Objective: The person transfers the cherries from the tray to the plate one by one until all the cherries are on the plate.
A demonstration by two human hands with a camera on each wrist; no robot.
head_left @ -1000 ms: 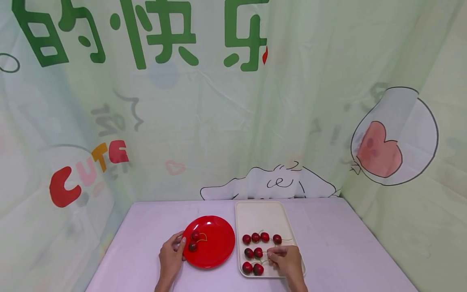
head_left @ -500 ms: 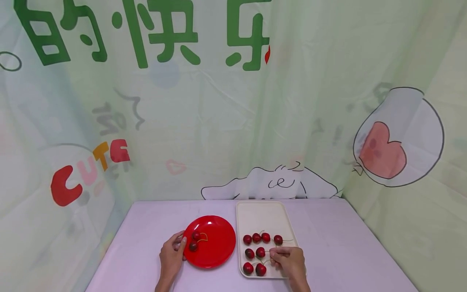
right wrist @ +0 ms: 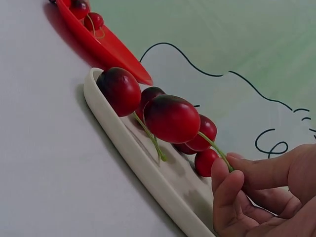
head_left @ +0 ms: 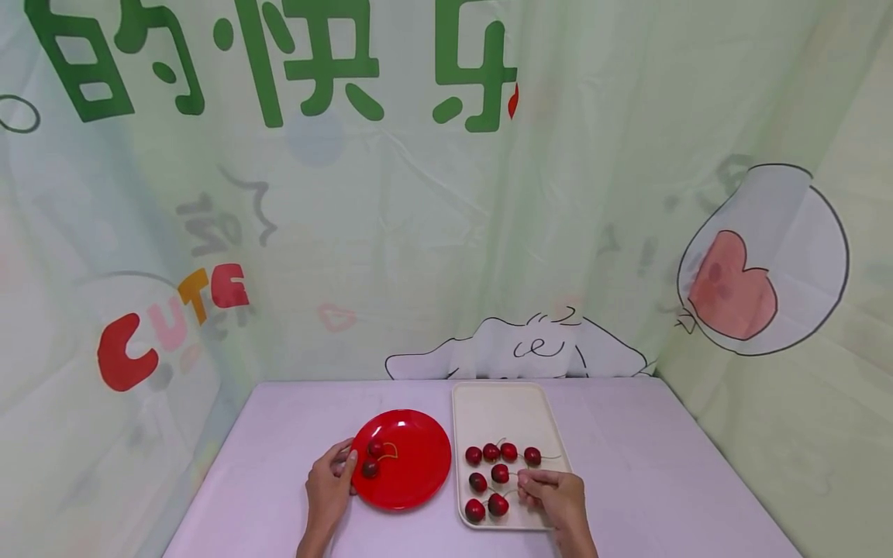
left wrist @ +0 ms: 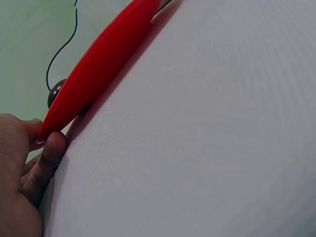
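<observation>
My left hand [head_left: 328, 487] grips the left rim of a red plate [head_left: 422, 465], thumb over the edge and a finger below it. Two cherries [head_left: 376, 449] with curved stems lie at that side of the plate. At the right, my right hand [head_left: 561, 500] pinches a green cherry stem [right wrist: 216, 148] between thumb and fingertips. A dark red cherry [right wrist: 173, 118] hangs at that stem's end, above the cream tray [head_left: 498, 411]. Several more cherries lie in the tray, a row of them [head_left: 491, 452] farther back. Whether a second cherry shares the pinched stem, I cannot tell.
Plate and tray stand side by side on a table with a pale lilac cover [head_left: 642, 465]. A printed curtain [head_left: 418, 232] hangs behind the table and along both sides. The tray's low rim [right wrist: 143, 168] runs beneath the right hand's cherries.
My right hand has shifted slightly right, and two cherries beside it have moved a little, lately upward in the head view. The left hand and plate stay about where they were.
</observation>
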